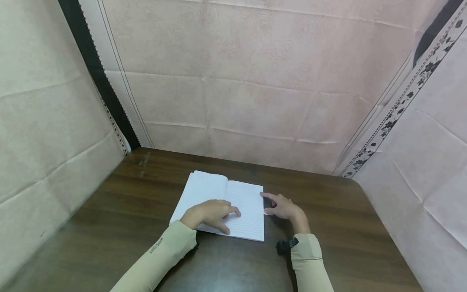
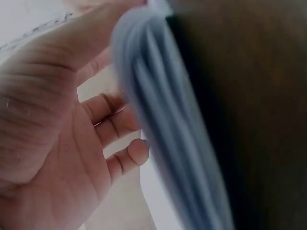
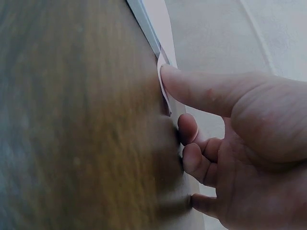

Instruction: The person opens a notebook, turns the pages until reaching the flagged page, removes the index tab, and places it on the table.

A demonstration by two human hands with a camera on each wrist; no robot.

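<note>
An open notebook (image 1: 248, 198) with lined white pages lies on the table. My left hand (image 1: 213, 213) rests across its lower middle, fingers loosely bent over the right page. In the left wrist view the curved page edges (image 2: 158, 91) rise close to that hand's fingers, somewhat blurred. At the notebook's right edge is my right hand (image 1: 286, 207), index finger stretched to the page's upper right border. Its thumb touches a small pale pink slip of paper (image 3: 163, 76) that sticks out from the notebook's edge. The other right fingers are slightly bent and hold nothing.
The brown wooden table (image 1: 357, 227) extends around the notebook. Pale cloth (image 1: 233, 101) hangs behind the table and along both sides. A dark watch-like device (image 1: 286, 245) sits at the right wrist.
</note>
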